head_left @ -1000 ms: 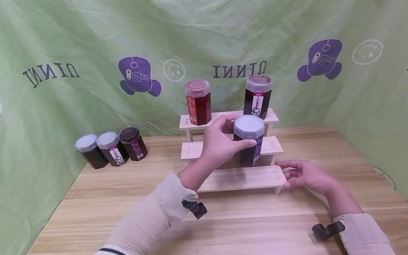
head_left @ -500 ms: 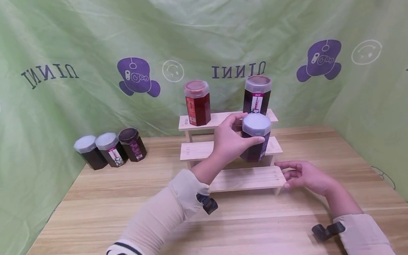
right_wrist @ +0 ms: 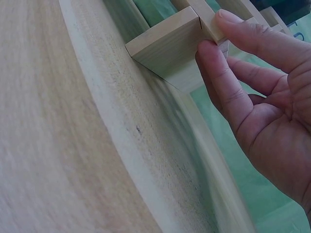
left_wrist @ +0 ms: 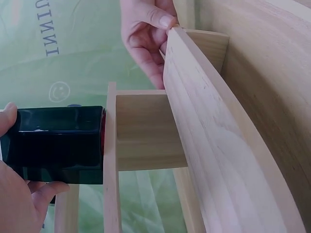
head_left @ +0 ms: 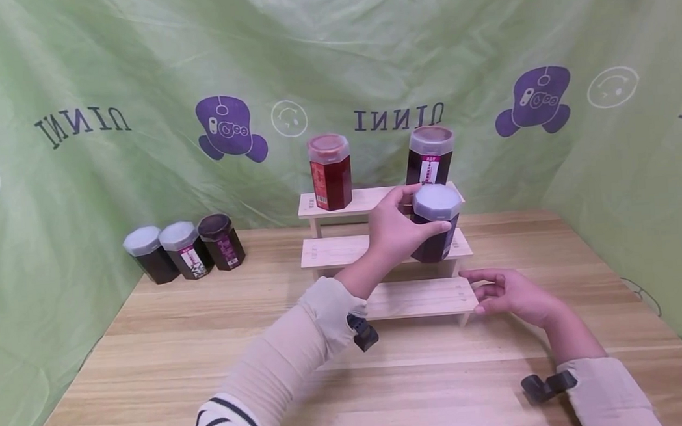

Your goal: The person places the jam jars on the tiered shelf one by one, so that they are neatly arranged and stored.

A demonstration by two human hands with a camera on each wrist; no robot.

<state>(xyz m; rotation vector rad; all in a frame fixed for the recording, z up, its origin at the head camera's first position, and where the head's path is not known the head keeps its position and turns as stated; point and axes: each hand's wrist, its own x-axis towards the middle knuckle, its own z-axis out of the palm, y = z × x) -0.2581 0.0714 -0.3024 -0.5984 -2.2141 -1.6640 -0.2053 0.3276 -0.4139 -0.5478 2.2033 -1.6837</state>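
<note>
My left hand (head_left: 397, 232) grips a dark jar (head_left: 437, 200) with a whitish octagonal lid, thumb on the near side and fingers behind. It is upright at the right part of the middle step (head_left: 334, 251) of a three-tier wooden stand (head_left: 416, 298). In the left wrist view the dark jar (left_wrist: 56, 143) has its base right at the step's board. My right hand (head_left: 516, 297) is at the right end of the lowest step, which thumb and fingers pinch at its corner (right_wrist: 206, 22). On the top step stand a red jar (head_left: 331, 174) and a dark jar with a pink-white label (head_left: 431, 155).
Three more dark jars stand in a row at the back left of the wooden table: two with whitish lids (head_left: 142, 238) (head_left: 179, 234) and one with a dark lid (head_left: 217, 226). A green printed curtain (head_left: 454, 50) hangs behind and on both sides.
My left hand has carried the dark jar to the right and slightly back, from mid-right to the right part of the middle step. The right hand has stayed in place.
</note>
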